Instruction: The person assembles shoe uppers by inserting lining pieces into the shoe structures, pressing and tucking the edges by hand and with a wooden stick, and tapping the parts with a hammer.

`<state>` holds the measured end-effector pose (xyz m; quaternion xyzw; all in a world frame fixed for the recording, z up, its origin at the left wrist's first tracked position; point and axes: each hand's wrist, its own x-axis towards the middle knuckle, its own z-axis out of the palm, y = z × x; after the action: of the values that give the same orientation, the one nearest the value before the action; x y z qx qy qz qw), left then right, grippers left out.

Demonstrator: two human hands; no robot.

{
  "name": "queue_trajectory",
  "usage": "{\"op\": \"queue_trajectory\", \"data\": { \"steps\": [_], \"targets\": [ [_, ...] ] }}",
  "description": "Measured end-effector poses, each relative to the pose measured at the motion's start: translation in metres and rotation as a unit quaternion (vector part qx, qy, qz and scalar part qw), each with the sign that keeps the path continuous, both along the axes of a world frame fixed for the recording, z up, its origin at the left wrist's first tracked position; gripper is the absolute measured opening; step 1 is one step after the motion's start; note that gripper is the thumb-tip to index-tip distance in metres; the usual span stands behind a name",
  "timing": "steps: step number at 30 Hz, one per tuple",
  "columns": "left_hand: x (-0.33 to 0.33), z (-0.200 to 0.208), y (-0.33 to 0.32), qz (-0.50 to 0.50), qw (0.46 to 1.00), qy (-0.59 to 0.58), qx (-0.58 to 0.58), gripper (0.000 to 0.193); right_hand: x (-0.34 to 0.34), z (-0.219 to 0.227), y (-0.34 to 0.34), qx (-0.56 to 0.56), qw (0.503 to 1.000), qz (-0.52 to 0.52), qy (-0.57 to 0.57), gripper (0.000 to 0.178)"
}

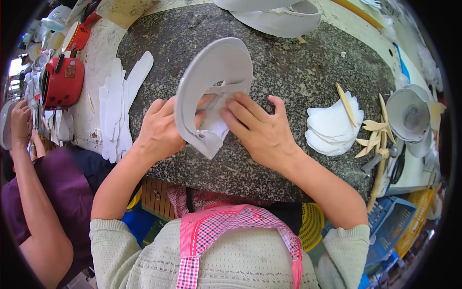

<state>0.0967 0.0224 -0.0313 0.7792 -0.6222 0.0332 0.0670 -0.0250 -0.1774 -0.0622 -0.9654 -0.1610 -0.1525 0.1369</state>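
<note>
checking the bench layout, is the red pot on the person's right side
No, the red pot sits at the person's left, beyond the left hand.
</note>
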Motion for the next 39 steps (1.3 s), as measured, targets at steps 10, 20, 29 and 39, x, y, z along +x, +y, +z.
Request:
{"op": "queue_trajectory", "data": {
  "steps": [10, 20, 29, 39],
  "targets": [
    [-0.002, 0.027, 0.001, 0.078, 0.993, 0.086, -0.023, 0.046, 0.007, 0.002, 0.006, -0.049, 0.996, 0.034, -0.072, 0.025],
    [-0.001, 0.018, 0.039, 0.037, 0.94, 0.33, 0.073, 0.035, 0.008, 0.026, 0.022, -0.093, 0.991, 0.099, -0.01, 0.024],
    [-0.008, 0.006, 0.054, -0.016, 0.993, 0.117, -0.01, 0.031, 0.007, 0.025, 0.029, 0.139, 0.972, 0.151, 0.114, 0.024],
    [-0.025, -0.037, 0.084, 0.106, 0.943, 0.262, -0.178, 0.026, 0.01, 0.032, 0.041, -0.014, 0.976, 0.201, 0.084, 0.025]
  ]
}}
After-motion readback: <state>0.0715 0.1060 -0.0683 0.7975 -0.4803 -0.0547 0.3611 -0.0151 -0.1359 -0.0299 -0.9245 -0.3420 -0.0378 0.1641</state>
